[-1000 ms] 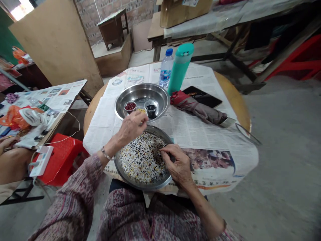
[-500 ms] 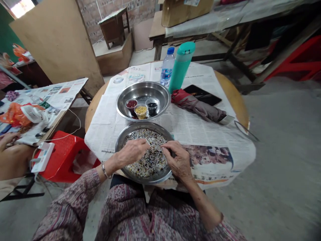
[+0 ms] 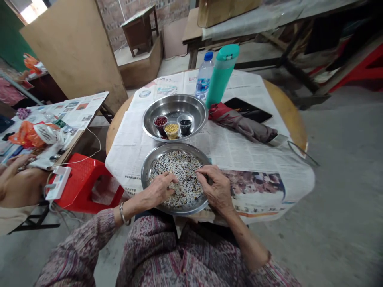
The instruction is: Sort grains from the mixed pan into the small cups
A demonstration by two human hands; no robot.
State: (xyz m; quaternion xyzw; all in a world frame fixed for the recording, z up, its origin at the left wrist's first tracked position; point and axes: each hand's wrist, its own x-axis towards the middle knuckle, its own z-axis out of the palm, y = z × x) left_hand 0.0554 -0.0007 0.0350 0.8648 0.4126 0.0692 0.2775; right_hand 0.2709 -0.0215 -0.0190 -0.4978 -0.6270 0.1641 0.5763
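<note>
A steel pan [image 3: 146, 170] of mixed white, black and red beans [image 3: 179, 169] sits at the near edge of the round table. My left hand [image 3: 158, 189] rests in the beans at the pan's near left, fingertips down in them. My right hand [image 3: 216, 187] lies on the pan's right side, fingers bent and pinching among the beans. Behind it a second steel bowl [image 3: 179, 104] holds three small cups: red beans [image 3: 160, 121], yellow beans [image 3: 172, 128] and black beans [image 3: 185, 123].
Newspaper [image 3: 239, 151] covers the round table. A teal flask [image 3: 223, 73], a water bottle [image 3: 204, 79], a folded umbrella [image 3: 242, 125] and a dark tablet [image 3: 248, 111] lie behind. A red stool [image 3: 86, 181] and another person's arm [image 3: 14, 187] are at left.
My left hand has come back from the cups in the far bowl and dropped into the near pan of mixed beans. My right hand stays at the pan's right side.
</note>
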